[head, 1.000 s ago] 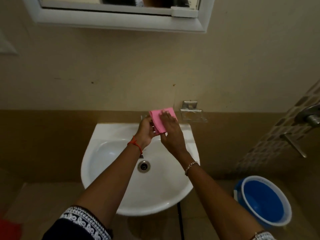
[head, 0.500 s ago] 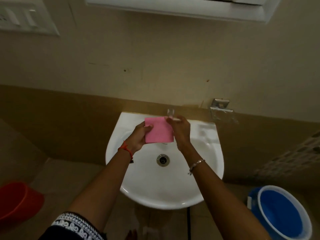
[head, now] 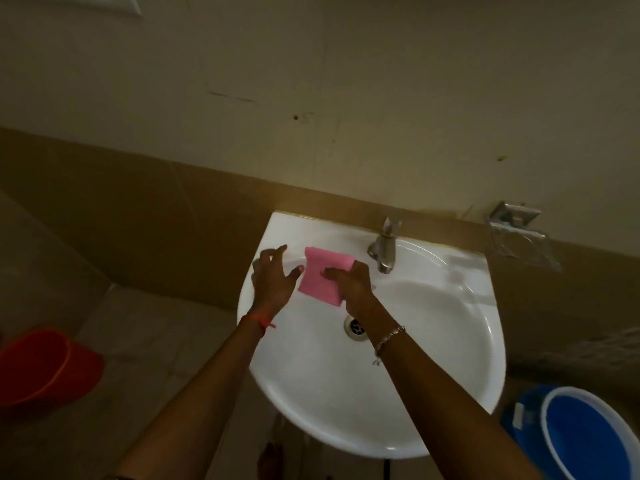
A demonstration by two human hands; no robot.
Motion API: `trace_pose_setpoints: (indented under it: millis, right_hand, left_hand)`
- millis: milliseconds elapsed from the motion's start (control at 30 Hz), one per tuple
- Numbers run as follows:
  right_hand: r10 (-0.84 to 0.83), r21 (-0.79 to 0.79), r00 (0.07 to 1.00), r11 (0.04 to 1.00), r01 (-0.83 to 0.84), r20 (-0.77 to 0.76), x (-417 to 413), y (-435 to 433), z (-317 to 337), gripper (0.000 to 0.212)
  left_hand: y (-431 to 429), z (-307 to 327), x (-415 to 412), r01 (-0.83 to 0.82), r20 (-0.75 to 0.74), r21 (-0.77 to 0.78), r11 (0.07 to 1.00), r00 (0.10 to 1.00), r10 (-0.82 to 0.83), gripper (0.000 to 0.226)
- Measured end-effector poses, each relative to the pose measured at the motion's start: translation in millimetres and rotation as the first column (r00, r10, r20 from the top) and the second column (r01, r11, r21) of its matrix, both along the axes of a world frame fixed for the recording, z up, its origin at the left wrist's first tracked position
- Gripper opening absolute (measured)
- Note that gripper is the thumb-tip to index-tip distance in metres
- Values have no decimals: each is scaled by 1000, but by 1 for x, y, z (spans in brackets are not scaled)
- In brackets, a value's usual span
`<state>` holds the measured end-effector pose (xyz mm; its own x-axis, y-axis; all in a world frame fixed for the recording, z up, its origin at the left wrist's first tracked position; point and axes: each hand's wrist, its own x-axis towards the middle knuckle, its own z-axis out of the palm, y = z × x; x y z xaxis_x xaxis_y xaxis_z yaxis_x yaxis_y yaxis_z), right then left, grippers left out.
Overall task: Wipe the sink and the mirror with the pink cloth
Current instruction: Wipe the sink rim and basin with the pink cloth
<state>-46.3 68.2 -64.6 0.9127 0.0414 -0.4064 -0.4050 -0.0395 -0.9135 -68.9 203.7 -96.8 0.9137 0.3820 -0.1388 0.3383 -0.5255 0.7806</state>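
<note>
Left hand [head: 273, 284] spread over the sink's [head: 426, 358] left rim, grip released; right hand [head: 354, 286] presses the pink cloth [head: 316, 283] flat-fingered against the basin's back slope, left of the tap [head: 382, 252].

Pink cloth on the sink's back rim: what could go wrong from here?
1. Only the right hand presses the pink cloth; the left hand is spread beside it, so the cloth may bunch or slide down the sink toward the drain.
2. The faucet stands close to the right of the cloth; a wide stroke could knock its handle.
</note>
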Motion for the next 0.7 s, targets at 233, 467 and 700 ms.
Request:
trace_pose_setpoints:
  millis: [233, 467, 700]
  right_hand:
    - [477, -687, 699, 726, 27, 532, 63, 64, -10, 38]
    - [870, -974, 440, 216, 62, 221, 88, 126, -31, 44]
    - [909, -999, 416, -18, 45, 2, 96, 122, -52, 47]
  left_hand:
    - [39, -33, 2, 160, -19, 443, 882, 985, -169, 83]
    - [47, -60, 2, 173, -28, 417, 892, 984, -178, 80]
    - [48, -61, 4, 157, -14, 402, 902, 986, -165, 74]
